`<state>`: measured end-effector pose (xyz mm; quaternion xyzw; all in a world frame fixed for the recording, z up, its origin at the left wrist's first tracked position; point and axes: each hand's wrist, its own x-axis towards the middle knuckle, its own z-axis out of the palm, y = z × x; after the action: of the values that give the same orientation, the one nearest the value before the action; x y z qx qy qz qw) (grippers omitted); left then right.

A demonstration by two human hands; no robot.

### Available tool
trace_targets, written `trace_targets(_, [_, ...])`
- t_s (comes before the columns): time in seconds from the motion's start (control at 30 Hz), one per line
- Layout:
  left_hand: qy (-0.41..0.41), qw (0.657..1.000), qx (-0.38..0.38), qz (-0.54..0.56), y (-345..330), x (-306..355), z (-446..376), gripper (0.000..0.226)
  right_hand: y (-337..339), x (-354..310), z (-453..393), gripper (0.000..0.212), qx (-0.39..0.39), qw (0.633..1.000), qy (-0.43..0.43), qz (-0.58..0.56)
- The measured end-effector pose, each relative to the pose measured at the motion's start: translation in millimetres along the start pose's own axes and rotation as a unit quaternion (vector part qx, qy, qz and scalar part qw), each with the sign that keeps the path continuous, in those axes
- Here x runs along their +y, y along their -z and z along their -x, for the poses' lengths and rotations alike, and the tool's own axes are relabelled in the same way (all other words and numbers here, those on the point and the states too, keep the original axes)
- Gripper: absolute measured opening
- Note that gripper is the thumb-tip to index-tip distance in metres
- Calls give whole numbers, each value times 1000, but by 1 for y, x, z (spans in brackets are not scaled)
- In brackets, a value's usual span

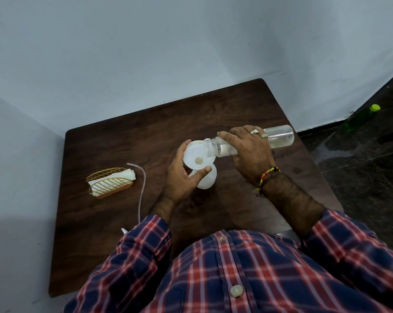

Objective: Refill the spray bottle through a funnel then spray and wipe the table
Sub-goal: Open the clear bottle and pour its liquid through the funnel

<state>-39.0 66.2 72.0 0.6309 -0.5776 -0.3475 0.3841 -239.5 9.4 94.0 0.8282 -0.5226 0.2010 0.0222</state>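
Dark wood-grain table [127,233] in a corner of pale blue-grey walls, seen from above over a plaid shirt [247,274]. Left hand [182,175] curled around a white funnel [196,158], thumb on its near rim and fingers wrapped round the far rim — funnel mouth tipped up toward the camera, small brownish spot at its centre hole. Below the funnel, a white translucent spray bottle [205,178] standing on the table, mostly hidden by the left hand and funnel; funnel stem entering its neck not visible, cannot tell. Right hand [247,150] clamped over a clear plastic bottle [279,136] held nearly horizontal, open mouth tilted down over the funnel's right rim, index finger stretched along the neck; some clear liquid pooled in the lower side of the bottle. Ring on one right-hand finger, beaded bracelet [269,177] and threads at the right wrist. Left of the hands, well apart — a gold wire basket [110,185] holding white folded tissue [125,176]. Thin clear tube [142,193] curving across the table between basket and left forearm, running down to a white piece at the left sleeve, mostly hidden. Far right on dark floor, a green bottle with yellow-green cap [375,107].
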Motion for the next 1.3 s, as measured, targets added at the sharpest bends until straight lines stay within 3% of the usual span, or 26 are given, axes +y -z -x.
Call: trace_targets(1.3, [14,1000,-1,7,-2,2,1,90,1,3,0,59,12,1000,12,4])
